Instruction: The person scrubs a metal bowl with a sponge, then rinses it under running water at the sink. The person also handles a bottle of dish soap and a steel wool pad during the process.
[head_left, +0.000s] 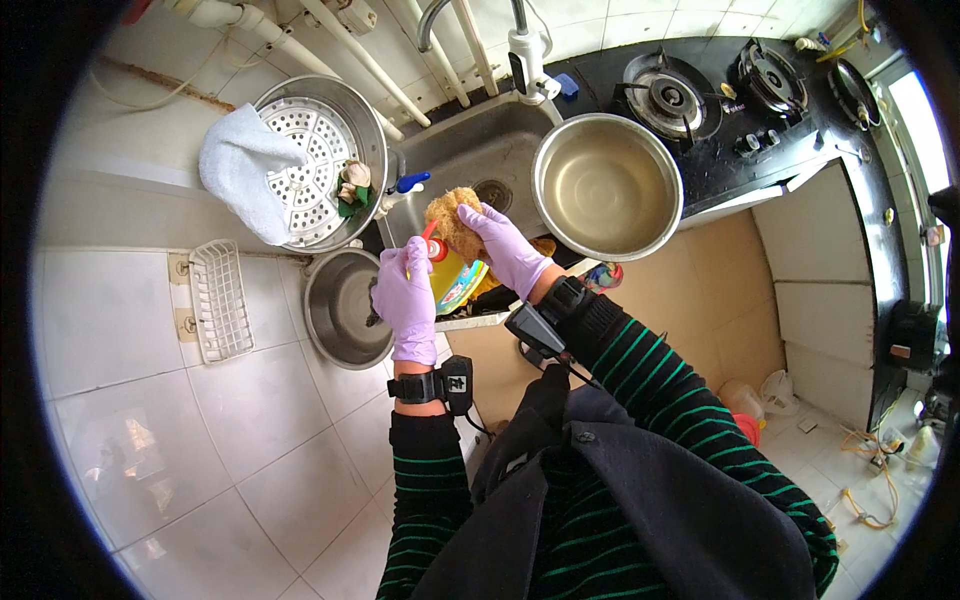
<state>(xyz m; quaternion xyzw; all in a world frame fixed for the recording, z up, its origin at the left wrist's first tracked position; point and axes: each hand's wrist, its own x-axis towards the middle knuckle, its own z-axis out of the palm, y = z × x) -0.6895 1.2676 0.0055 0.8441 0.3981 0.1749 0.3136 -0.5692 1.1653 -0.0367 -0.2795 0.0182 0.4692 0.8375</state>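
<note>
My left hand (405, 294), in a thin purple glove, has its fingers closed at the red cap (436, 250) of a yellow plastic bottle (447, 279) with a printed label. The bottle looks like dish soap, and its lower part is partly hidden. A tan loofah scrubber (454, 219) is gripped in my right hand (511, 246), also gloved in purple. It is close to the bottle's red spout, over the front of the steel sink (480, 139). I cannot tell whether loofah and spout touch.
A large metal basin of water (611, 187) sits at the sink's right, beside the gas stove (671, 97). On the left stand a steamer pot (315, 161) with a pale cloth (244, 172), and a smaller metal basin (345, 300). The faucet (525, 64) rises behind.
</note>
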